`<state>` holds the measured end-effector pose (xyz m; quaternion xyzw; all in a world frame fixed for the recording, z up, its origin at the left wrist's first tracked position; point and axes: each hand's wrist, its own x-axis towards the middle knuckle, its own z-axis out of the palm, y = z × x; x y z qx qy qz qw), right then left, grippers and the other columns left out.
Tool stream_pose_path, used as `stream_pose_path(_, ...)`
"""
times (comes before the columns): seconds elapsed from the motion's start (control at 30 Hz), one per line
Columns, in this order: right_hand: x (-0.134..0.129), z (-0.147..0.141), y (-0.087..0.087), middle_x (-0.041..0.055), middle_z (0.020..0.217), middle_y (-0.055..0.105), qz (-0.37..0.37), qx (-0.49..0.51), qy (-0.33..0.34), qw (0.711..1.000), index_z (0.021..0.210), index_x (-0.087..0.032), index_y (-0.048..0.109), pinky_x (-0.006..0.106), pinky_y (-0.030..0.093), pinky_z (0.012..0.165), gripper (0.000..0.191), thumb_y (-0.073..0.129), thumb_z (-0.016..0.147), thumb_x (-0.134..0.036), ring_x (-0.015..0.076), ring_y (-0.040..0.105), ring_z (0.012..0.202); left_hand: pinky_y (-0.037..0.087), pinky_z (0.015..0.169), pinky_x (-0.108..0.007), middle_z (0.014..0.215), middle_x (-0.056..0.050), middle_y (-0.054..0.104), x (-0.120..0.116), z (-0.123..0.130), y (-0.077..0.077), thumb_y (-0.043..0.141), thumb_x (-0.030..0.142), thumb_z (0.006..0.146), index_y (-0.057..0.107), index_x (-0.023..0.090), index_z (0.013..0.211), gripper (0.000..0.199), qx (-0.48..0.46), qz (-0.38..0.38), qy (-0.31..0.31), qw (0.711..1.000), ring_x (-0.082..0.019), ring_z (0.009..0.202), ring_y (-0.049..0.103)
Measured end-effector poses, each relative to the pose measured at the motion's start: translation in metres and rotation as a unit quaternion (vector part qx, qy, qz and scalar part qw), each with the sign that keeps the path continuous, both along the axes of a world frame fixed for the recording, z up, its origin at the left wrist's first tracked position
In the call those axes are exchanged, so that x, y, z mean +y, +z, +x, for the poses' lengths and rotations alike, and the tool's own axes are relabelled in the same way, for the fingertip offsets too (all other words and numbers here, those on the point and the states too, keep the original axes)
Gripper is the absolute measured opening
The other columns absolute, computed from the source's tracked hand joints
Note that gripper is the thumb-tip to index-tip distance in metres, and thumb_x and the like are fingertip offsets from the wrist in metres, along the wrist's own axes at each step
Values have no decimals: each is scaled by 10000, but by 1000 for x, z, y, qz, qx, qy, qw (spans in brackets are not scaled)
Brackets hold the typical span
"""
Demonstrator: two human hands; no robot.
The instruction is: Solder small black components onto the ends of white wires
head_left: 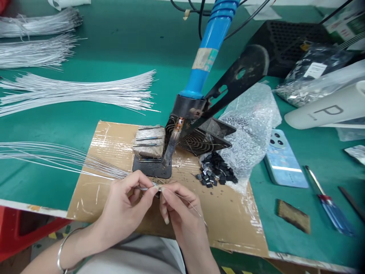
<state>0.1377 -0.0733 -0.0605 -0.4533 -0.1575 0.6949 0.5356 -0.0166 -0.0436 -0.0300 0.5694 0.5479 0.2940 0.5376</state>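
My left hand (127, 207) is closed, thumb and forefinger pinching a thin bundle of white wires (99, 163). The bundle trails off to the left across the cardboard and the green table. Right up against it, my right hand (181, 209) pinches the wire ends between thumb and forefinger. One thin strand runs on over the right palm toward the wrist. Something small and dark shows just under the meeting fingertips; I cannot make out what it is. Beyond the hands, a blue-handled soldering iron (209, 49) points down in its stand, its tip beside a pale block (149, 140).
Small black connectors (216, 169) lie in a heap beside a bubble-wrap bag (248, 125). A cardboard sheet (228, 220) covers the front. More wire bundles (85, 91) lie at left. On the right are a phone (286, 158), a screwdriver (327, 205) and a brown sponge (293, 216).
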Motion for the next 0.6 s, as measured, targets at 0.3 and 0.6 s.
stream_pose_path(0.3,2,-8,-1,-28,550,597,-3,11,-35,999,727,-198,822,186,381,378,237,904,765,-417,78,467,433,329,480,-243,641,30,543,-4,4,-3,604,299,997,639,201,805,218,17,41,26,999,-111,522,423)
stream_pose_path(0.6,2,-11,3,-25,530,603,-10,0,-48,999,735,-202,832,193,412,380,227,903,760,-416,86,476,429,338,468,-234,597,35,534,-2,10,-4,605,308,977,614,195,770,236,-10,24,40,999,-106,495,439)
